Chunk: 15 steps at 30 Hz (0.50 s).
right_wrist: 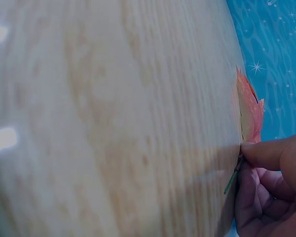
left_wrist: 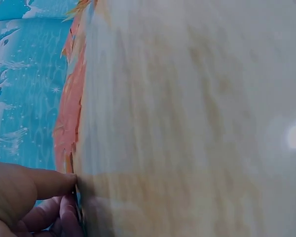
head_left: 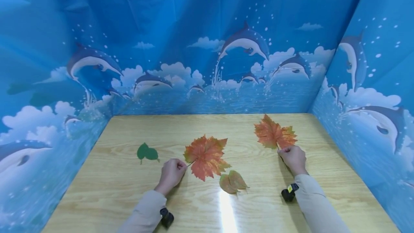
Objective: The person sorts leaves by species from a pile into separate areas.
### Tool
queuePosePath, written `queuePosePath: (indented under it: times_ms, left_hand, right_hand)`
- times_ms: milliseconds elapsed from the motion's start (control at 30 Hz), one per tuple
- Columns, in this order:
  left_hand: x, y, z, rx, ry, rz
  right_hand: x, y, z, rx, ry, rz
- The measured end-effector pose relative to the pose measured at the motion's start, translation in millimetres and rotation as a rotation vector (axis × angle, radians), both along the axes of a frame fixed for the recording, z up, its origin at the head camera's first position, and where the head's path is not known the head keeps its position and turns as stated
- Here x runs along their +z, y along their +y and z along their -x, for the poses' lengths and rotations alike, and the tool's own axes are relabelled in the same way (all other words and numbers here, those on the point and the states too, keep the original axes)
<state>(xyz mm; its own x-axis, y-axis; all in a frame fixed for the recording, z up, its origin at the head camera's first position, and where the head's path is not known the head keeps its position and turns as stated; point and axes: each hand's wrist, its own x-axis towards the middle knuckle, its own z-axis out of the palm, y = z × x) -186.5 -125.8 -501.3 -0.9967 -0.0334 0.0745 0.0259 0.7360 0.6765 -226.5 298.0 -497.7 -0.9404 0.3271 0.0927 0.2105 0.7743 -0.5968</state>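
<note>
My left hand [head_left: 172, 174] pinches the stem of a large orange-red maple leaf [head_left: 207, 156] between thumb and fingers, low over the wooden table. In the left wrist view the leaf [left_wrist: 71, 108] shows nearly edge-on beyond the fingertips. Farther right, my right hand [head_left: 293, 158] pinches the stem of a second orange maple leaf [head_left: 271, 132], whose tips have some green. The green end of that stem [right_wrist: 231, 181] pokes out below the thumb in the right wrist view. Just right of the first maple leaf lies a pair of brownish-green leaves [head_left: 231, 182].
A pair of small dark green leaves [head_left: 147, 152] lies left of the left hand. The wood-grain table [head_left: 123, 190] meets blue dolphin-printed sheets [head_left: 181, 46] at its back and sides. Each wrist carries a small black camera [head_left: 166, 218]. Glare [head_left: 227, 211] shines near the front.
</note>
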Motion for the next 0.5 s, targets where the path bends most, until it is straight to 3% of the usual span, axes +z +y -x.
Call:
queuePosePath:
  times_ms: [367,500]
  left_hand:
    - [6.3,-4.1,-1.7,-0.008,-0.024,-0.019]
    - [10.8,-5.5,-0.6,-0.017,-0.073,-0.03]
  right_hand:
    - [-3.4,0.6,1.1,-0.014,-0.005,0.0]
    - [-3.5,0.9,0.9,-0.006,0.008,0.0]
